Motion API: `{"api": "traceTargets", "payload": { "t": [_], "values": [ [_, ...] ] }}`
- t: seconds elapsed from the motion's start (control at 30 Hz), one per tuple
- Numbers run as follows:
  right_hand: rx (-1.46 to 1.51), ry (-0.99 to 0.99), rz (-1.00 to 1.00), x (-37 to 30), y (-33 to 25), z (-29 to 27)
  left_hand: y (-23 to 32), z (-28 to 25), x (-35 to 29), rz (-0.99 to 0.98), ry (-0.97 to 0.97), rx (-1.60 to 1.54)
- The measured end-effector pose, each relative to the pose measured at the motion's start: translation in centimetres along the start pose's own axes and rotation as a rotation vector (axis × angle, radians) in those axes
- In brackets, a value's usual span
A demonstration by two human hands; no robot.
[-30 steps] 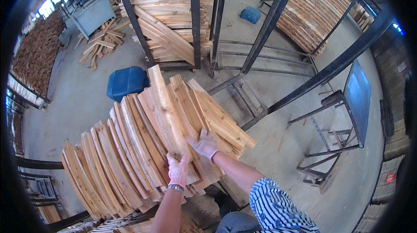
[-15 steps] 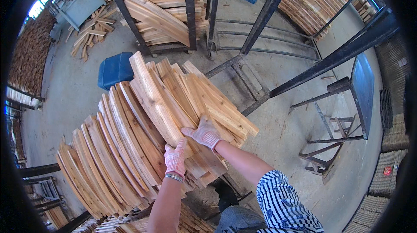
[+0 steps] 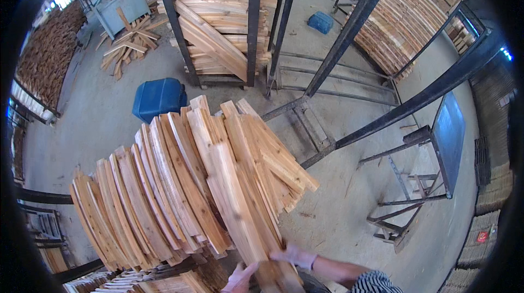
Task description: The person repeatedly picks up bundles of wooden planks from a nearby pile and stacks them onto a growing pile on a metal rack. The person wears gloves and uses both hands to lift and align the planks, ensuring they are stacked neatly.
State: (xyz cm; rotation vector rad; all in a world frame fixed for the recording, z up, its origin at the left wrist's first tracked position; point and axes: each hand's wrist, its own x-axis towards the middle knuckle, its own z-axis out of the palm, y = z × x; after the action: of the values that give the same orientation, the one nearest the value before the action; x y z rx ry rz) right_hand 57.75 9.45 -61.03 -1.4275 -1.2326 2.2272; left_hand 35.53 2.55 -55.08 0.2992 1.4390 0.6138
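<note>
Toward six o'clock, the left hand (image 3: 240, 278) and right hand (image 3: 295, 257) grip pale planks (image 3: 244, 211) from either side, fingers blurred and partly hidden. The lower edge crops the left wrist; the wooden stack (image 3: 150, 197) fans toward eight o'clock.

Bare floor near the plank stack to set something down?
Yes: floor between the plank stack and the blue-panelled stand; also between the blue container and the brown pile. Crowded: the stack's uneven top and its near side, where the left hand and right hand hold planks.
</note>
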Motion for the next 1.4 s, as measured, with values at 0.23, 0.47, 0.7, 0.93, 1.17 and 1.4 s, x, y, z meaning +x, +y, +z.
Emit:
{"api": "traceTargets", "payload": {
  "t": [0.23, 0.47, 0.7, 0.93, 1.17, 1.4],
  "values": [
    [0.257, -0.102, 0.261, 3.1, 12.8, -2.3, -4.4, -1.7, 6.7, 0.053, -0.004, -0.222],
    [0.164, 0.073, 0.233, 6.2, 6.8, -1.2, -4.1, 0.2, 5.5, 0.142, 0.003, -0.312],
    [0.308, -0.084, 0.002, -3.2, -4.8, 3.6, -2.7, -1.4, -6.4, 0.438, -0.131, -0.625],
    [-0.057, -0.356, -0.046, -6.9, -8.1, 9.1, -7.8, -6.4, -19.1, 0.609, 0.119, -0.415],
    [-0.439, -0.858, -0.574, -17.5, -5.0, 31.0, -22.0, -8.7, -33.9, 0.834, 0.438, -0.532],
    [-0.714, -1.183, -0.855, -20.6, 2.0, 45.5, -31.8, -12.0, -45.2, 0.787, 0.873, -0.552]
  ]
}}
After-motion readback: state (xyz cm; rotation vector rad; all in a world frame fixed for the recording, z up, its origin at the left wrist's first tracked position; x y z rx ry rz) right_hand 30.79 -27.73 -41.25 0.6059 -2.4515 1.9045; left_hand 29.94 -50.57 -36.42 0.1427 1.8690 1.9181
